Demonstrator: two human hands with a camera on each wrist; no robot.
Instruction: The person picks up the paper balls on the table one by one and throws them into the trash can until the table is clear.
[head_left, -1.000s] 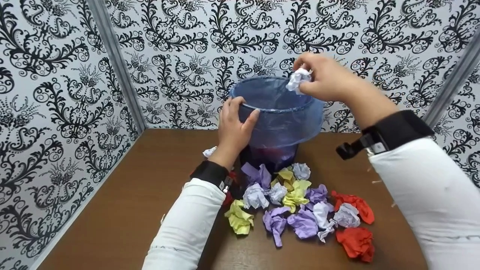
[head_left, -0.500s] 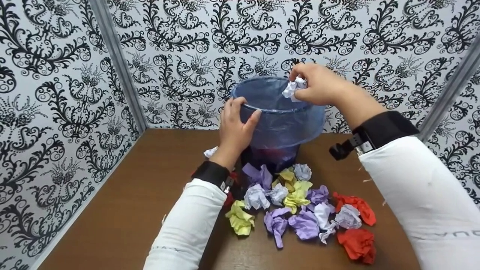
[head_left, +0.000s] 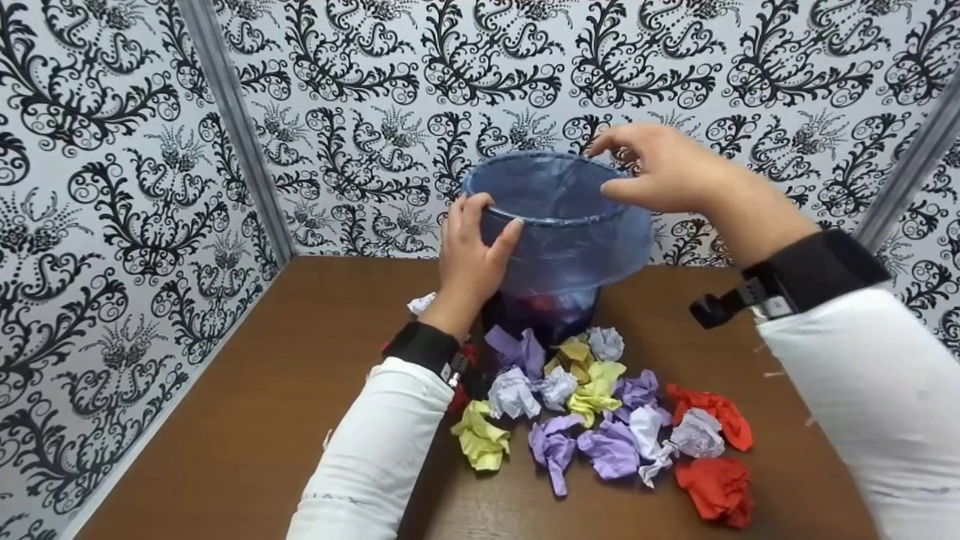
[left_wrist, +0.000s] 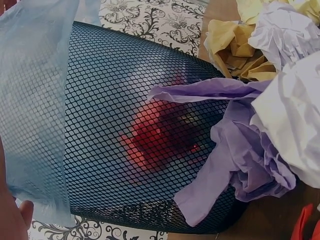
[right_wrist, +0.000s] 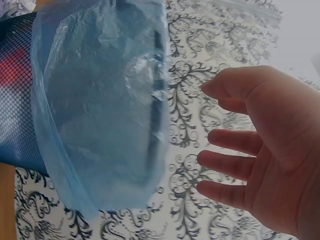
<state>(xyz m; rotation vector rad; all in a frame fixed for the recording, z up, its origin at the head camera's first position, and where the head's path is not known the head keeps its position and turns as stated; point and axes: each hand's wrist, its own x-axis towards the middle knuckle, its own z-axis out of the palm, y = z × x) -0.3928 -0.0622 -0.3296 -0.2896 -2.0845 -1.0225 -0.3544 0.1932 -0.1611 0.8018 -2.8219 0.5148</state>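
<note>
A mesh waste bin (left_wrist: 110,135) lined with a translucent blue plastic bag (head_left: 570,255) stands upright on the table. My left hand (head_left: 471,251) grips the bin's near left rim, fingertips hooked over the edge. Over the right side of the rim is my right hand (head_left: 664,169), fingers spread and holding nothing. In the right wrist view the same hand (right_wrist: 270,145) is apart from the bag. Red crumpled paper (left_wrist: 150,135) shows through the mesh. A crumpled purple paper (left_wrist: 245,150) lies against the bin's base.
Crumpled papers lie in front of the bin: yellow (head_left: 480,436), purple (head_left: 609,448), white (head_left: 514,394) and red (head_left: 716,491). A white paper (head_left: 421,304) is partly behind my left wrist. Patterned wall panels (head_left: 360,150) enclose the brown table (head_left: 247,397).
My right hand lowered a crumpled white paper over the bin's opening and let it go. That hand has since opened and drawn slightly right. The left hand keeps its place on the rim.
</note>
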